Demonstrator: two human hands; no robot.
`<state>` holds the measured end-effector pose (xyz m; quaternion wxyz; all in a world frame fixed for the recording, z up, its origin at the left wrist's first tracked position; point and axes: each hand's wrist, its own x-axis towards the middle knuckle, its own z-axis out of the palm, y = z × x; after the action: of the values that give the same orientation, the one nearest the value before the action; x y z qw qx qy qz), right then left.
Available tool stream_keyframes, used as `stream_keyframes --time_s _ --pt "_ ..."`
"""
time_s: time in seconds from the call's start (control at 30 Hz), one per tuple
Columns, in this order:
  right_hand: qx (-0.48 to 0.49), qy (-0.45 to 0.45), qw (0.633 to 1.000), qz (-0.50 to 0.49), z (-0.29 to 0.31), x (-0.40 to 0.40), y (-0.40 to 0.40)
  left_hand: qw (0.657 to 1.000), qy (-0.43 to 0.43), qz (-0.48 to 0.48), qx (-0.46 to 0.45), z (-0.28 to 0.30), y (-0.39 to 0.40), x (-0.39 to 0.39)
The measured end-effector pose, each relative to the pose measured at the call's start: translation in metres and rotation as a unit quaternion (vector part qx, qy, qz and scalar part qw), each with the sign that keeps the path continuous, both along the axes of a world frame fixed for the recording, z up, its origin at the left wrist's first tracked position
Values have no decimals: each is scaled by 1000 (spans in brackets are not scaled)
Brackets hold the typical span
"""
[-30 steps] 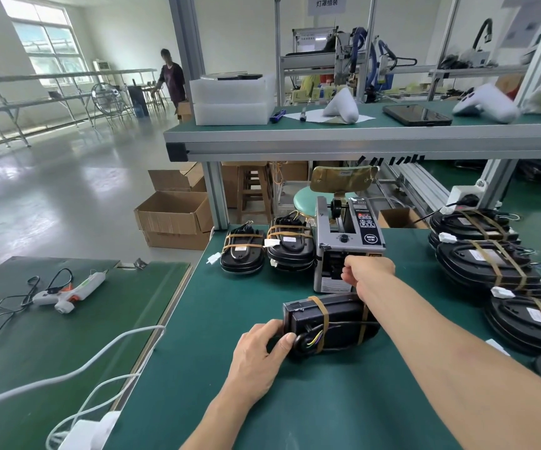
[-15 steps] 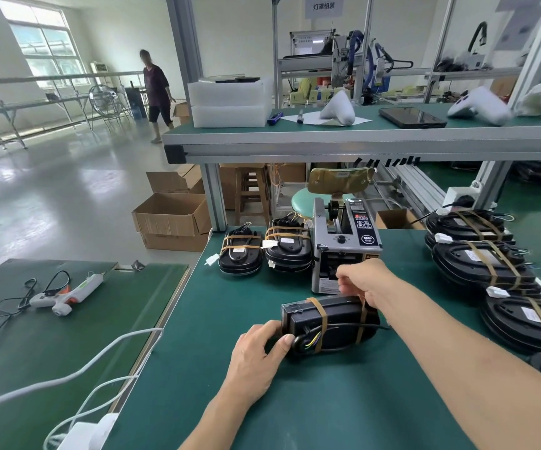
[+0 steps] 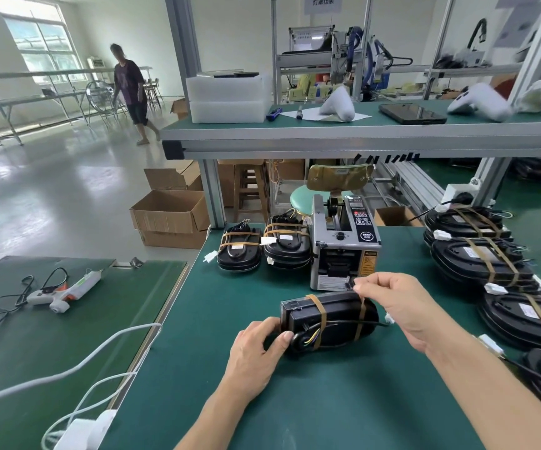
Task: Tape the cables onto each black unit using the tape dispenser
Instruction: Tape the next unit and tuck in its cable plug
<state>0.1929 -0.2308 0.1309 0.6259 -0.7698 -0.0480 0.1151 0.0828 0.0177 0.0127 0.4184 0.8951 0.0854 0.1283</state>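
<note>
A black unit [image 3: 337, 315] lies on its side on the green mat in front of me, its cable [image 3: 343, 324] running along its front face under two brown tape bands. My left hand [image 3: 259, 350] grips the unit's left end. My right hand [image 3: 395, 303] hovers over the unit's right end and pinches a strip of brown tape [image 3: 361, 315] that hangs down over the unit. Just behind stands the grey tape dispenser [image 3: 343, 245].
Two taped black units [image 3: 239, 251] sit left of the dispenser, and stacks of taped units [image 3: 483, 258] fill the right side. A glue gun [image 3: 64, 289] and white cables lie on the left table. A person walks far back left.
My right hand has drawn back from the dispenser's mouth with a strip of tape and brought it down over the unit's right end. My left hand has stayed on the unit.
</note>
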Motion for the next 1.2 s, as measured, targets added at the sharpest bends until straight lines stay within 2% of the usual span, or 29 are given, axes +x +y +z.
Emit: stream_keyframes --time_s 0.43,0.8,1.2 --pt "-10 26 998 -59 -12 -2 4 1000 -6 -5 3 -4 2 2" --pt "-61 -7 994 -88 -16 -3 12 1000 -7 -5 3 -6 2 2" --pt "-197 -91 970 -105 -18 -12 20 1000 -4 -10 6 -6 2 2"
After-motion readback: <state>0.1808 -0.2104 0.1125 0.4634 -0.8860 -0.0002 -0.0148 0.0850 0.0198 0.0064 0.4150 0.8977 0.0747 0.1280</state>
